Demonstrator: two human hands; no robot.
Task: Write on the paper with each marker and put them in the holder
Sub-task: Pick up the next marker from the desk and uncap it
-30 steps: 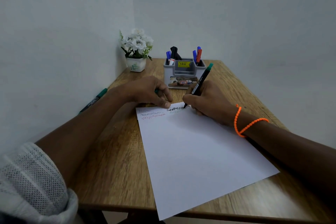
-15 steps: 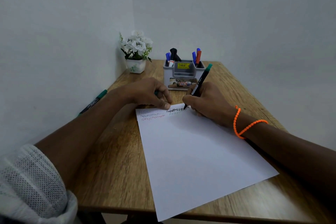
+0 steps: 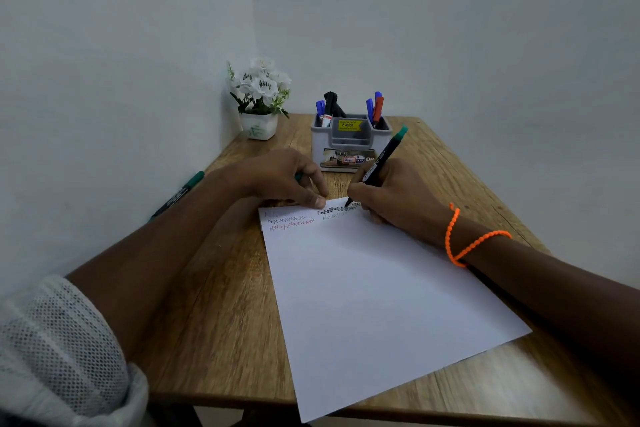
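Worktop: wooden, set in a wall corner; carries all the things below.
Paper: single white sheet, angled, far edge under both hands; zigzag lines along its far strip. Judged thin and limp, likely to slide unless pinned.
Right hand: fingers curled round the green-capped marker low on its barrel, tip touching the paper at the dark zigzag.
Left hand: fingertips pressing the paper's far-left edge; a green sliver shows between the curled fingers, perhaps a cap, though this cannot be told.
Holder: grey, at the far side, just beyond the hands; blue, red and black markers stand in its side compartments.
Second green marker: lies at the left edge, by the wall, well apart from the holder.
Handling: marker judged light, rigid and smooth; best gripped near the tip for writing, mid-barrel for dropping in.
Hidden: holder's lower front and the writing under the right hand; label print illegible.
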